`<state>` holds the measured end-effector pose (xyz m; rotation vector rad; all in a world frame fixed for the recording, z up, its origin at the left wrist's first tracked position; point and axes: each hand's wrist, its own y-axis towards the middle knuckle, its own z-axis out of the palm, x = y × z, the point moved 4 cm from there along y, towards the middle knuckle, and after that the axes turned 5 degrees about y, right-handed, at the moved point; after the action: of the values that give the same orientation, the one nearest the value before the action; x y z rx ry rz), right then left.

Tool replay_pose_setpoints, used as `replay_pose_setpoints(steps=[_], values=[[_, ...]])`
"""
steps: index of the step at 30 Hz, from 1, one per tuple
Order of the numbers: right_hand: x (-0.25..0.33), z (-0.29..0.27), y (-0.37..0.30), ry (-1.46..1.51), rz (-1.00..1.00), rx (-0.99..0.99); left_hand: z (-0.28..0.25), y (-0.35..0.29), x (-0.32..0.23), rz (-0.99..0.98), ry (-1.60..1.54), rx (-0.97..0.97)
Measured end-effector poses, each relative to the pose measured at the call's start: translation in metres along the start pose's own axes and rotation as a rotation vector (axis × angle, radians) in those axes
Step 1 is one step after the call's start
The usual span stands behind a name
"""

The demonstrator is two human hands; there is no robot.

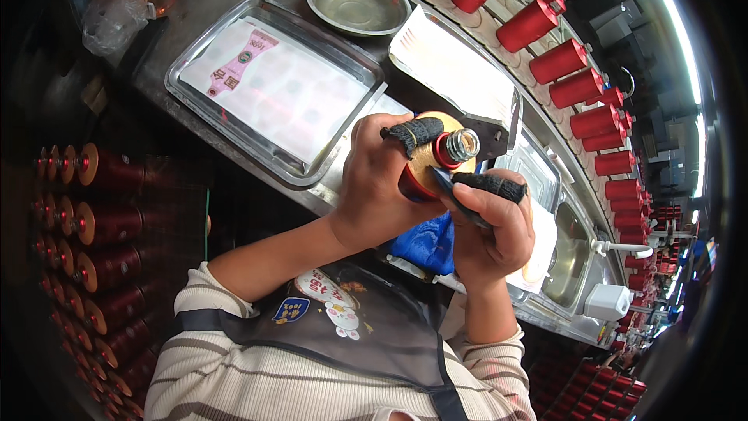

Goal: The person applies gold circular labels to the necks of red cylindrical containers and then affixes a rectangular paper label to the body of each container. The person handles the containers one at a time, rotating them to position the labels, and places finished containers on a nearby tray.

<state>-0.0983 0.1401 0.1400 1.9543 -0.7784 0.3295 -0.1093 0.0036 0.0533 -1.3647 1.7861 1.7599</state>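
My left hand [366, 191] is wrapped around a red bottle [425, 157] with a gold shoulder, a red collar and a clear glass neck. The bottle is tilted so that its mouth faces up and to the right. My right hand [491, 238] grips a thin dark blade-like tool [461, 196], its tip touching or very close to the gold shoulder beside the collar. I cannot make out its exact kind. Black knitted finger covers sit on my left thumb and a right-hand digit. My left hand hides most of the bottle's body.
A metal tray [257, 140] with sheets of pink-printed labels lies on the steel counter. Behind it stand a round metal basin [358, 31] and a tray of white paper [460, 70]. Red bottles [561, 61] line the conveyor at right, near a sink [573, 265]. More bottles [113, 222] are stacked at left.
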Motion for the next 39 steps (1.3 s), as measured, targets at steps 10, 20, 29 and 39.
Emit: replay_pose_setpoints(steps=[10,20,29,39], values=[[-0.008,-0.011,-0.01,-0.031,0.046,-0.02,-0.005,0.007,0.027,-0.051,-0.187,0.266],[-0.008,-0.003,-0.012,0.051,0.09,-0.012,0.002,-0.003,0.018,-0.111,-0.009,0.269],[-0.004,-0.001,-0.008,0.031,0.075,-0.018,0.0,-0.006,0.016,-0.108,0.05,0.244],[-0.001,0.001,-0.005,0.042,0.075,-0.018,0.0,-0.006,0.022,-0.135,-0.094,0.284]])
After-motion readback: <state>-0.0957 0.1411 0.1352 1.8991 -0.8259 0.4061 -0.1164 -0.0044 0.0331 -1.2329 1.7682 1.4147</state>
